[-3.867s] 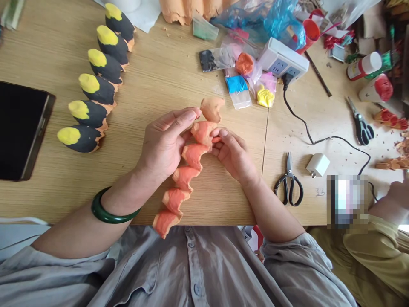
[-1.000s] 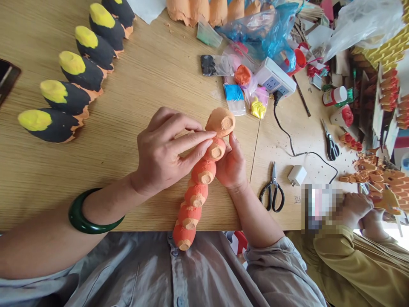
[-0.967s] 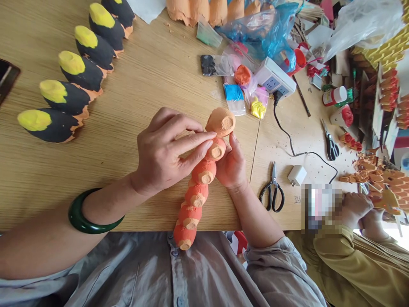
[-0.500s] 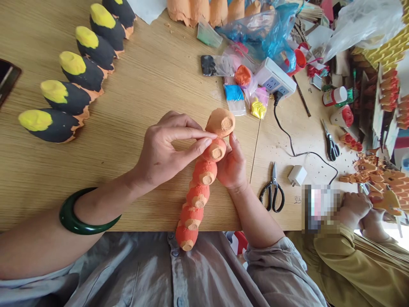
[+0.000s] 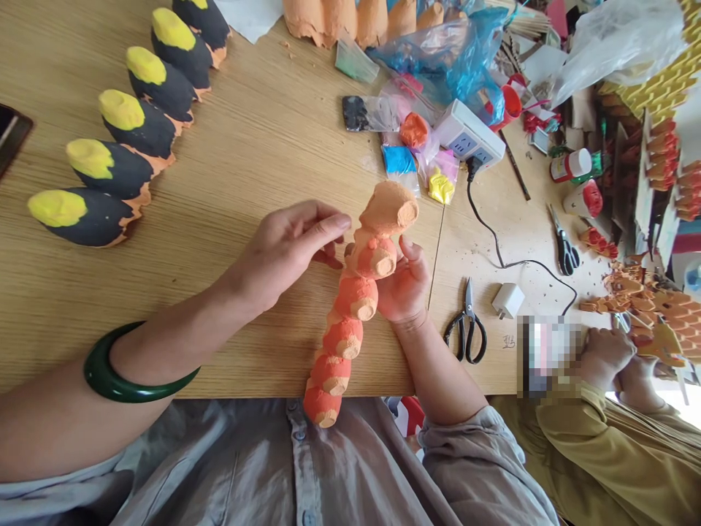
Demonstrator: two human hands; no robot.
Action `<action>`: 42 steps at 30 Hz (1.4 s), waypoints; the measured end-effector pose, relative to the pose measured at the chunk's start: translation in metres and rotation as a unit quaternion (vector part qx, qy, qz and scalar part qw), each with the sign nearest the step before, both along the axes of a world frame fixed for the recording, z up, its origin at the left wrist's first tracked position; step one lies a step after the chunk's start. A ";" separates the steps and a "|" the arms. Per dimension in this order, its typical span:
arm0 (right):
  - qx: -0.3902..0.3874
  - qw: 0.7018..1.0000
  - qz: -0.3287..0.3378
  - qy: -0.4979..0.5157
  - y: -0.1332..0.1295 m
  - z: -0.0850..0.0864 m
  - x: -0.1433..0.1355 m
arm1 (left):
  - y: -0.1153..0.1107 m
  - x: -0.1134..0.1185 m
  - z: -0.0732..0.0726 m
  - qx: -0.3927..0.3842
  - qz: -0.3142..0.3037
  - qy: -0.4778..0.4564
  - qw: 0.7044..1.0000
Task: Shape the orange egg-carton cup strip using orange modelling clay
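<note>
A bumpy strip of egg-carton cups (image 5: 350,307), mostly coated orange-red with a paler orange cup at its far end, runs from my shirt front out over the table. My right hand (image 5: 404,285) is wrapped around its right side near the far end, the thumb up beside the top cups. Left of the strip, my left hand (image 5: 296,245) has its thumb and forefinger pressed together beside the upper cups; anything between them is too small to make out. A small orange-red lump shows on the second cup.
Black cups with yellow tops (image 5: 115,162) line the left. Coloured clay packets (image 5: 399,159), a power strip (image 5: 469,135) and blue plastic (image 5: 454,47) lie beyond. Scissors (image 5: 467,321) and a white adapter (image 5: 508,300) are right. Another person's hands (image 5: 607,354) rest at far right.
My left hand has drawn back left, away from the strip. The strip's far end has tilted slightly right in my right hand, and more of its left side shows.
</note>
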State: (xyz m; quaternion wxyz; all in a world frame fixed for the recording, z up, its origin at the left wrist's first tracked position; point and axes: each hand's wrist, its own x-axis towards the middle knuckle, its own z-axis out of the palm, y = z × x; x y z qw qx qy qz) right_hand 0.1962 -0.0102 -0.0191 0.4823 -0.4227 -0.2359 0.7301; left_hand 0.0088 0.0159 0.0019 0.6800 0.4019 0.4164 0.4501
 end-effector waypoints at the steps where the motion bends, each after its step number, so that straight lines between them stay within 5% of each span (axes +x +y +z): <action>1: 0.005 1.000 0.002 -0.003 0.001 0.001 0.000 | 0.002 -0.001 0.000 -0.040 -0.048 -0.020 0.998; 4: 0.015 1.000 0.010 -0.022 0.003 0.005 0.001 | 0.005 -0.006 0.002 -0.102 -0.136 -0.069 0.983; 8: 0.007 0.998 0.019 -0.061 0.004 0.006 0.003 | 0.005 -0.008 0.003 -0.126 -0.164 -0.088 0.974; 27: 0.068 0.992 -0.013 -0.109 -0.002 -0.002 0.002 | 0.007 -0.006 -0.007 -0.122 -0.125 -0.029 0.984; 35: 0.068 0.990 -0.012 -0.121 -0.003 -0.002 0.004 | 0.009 -0.005 -0.001 -0.115 -0.182 -0.054 0.975; 42: 0.088 0.987 -0.003 -0.133 -0.005 -0.003 0.004 | 0.008 -0.005 0.002 -0.140 -0.162 -0.040 0.976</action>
